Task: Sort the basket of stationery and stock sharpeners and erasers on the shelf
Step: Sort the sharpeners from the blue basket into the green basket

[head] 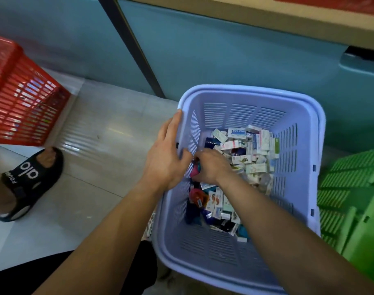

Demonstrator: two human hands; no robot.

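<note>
Lilac basket stood on the pale tiled floor, hard against a blue panel below a tan shelf edge. A dark post ran slantwise up the panel.

Basket roughly a third full: small boxes, mostly white, heaped against the far and right walls. One box near the top read "Hard Eraser". Darker packs and a red-orange item lay along the left wall, nearer me. Print on the rest too blurred to read.

Left grip: open, fingers straight, palm laid on the basket's left rim, fingertips pointing along it toward the far corner. Held nothing.

Right grip: down inside the basket by the left wall, just beside the left grip, fingers curled round a small pink-and-teal piece. Could not tell what the piece was; most of it sat hidden in the fingers.

Both forearms bare, reaching in from the near side.

Red basket, slatted, to the far left on the floor, with stock showing through the slats. Green crate close by the lilac basket's right wall. A foot in a black sandal on the floor below the red basket.
</note>
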